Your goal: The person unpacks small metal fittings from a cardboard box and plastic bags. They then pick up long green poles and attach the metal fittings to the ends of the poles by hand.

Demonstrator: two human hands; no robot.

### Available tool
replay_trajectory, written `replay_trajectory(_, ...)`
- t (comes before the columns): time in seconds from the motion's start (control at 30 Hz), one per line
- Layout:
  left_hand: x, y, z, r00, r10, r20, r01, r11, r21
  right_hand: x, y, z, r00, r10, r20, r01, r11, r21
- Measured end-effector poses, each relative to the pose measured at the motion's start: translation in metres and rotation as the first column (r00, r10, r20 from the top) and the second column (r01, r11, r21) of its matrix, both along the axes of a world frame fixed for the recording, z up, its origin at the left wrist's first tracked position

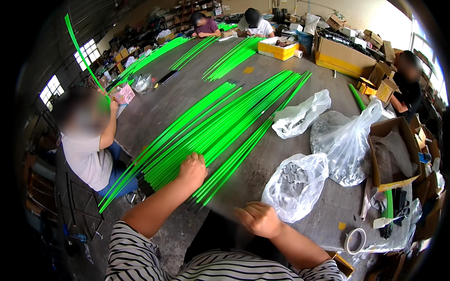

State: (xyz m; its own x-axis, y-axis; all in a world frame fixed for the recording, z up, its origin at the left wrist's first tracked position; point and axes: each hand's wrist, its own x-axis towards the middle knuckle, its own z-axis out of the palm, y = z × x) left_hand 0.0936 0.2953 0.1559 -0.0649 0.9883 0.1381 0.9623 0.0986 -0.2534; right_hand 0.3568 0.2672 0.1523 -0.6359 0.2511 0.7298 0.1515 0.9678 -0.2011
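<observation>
My left hand (193, 169) is closed in a fist over the near right side of a wide spread of bright green rods (225, 126) on the table. Whether a rod is inside its fingers is hidden. A narrower group of green rods (241, 161) lies just to the right of that hand. My right hand (258, 219) is closed in front of the table's near edge, its fingers curled together. Anything it pinches is too small to make out. Beside it stands an open clear plastic bag (293, 187) of small grey cylindrical pieces.
More plastic bags (344, 147) and a cardboard box (396, 150) crowd the right side. A tape roll (355, 241) lies at the near right corner. One person (89, 150) handles green rods at left; others sit at the far side and right. A yellow-white tray (277, 49) stands far back.
</observation>
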Motion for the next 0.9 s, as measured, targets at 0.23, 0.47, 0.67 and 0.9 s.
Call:
replay_trajectory(0.23,-0.002,-0.010,-0.001,0.947,-0.290,0.137,0.262,0.946,0.190,-0.004,-0.001,0.000,1.000,-0.006,0.013,0.006,1.000,0.001)
replay_trajectory(0.47,0.002,0.002,-0.001,0.978,-0.157,0.139,0.144,0.984,0.101,-0.004,0.002,-0.006,0.998,-0.022,0.050,0.022,1.000,0.014)
replay_trajectory(0.67,0.010,0.007,0.011,0.980,-0.091,0.177,0.083,0.995,0.053,-0.003,0.003,-0.007,0.997,-0.009,0.077,0.010,1.000,-0.007)
replay_trajectory(0.9,0.004,0.021,0.005,0.968,-0.090,0.235,0.101,0.994,-0.031,-0.003,0.002,-0.006,0.997,-0.005,0.082,0.005,1.000,0.001)
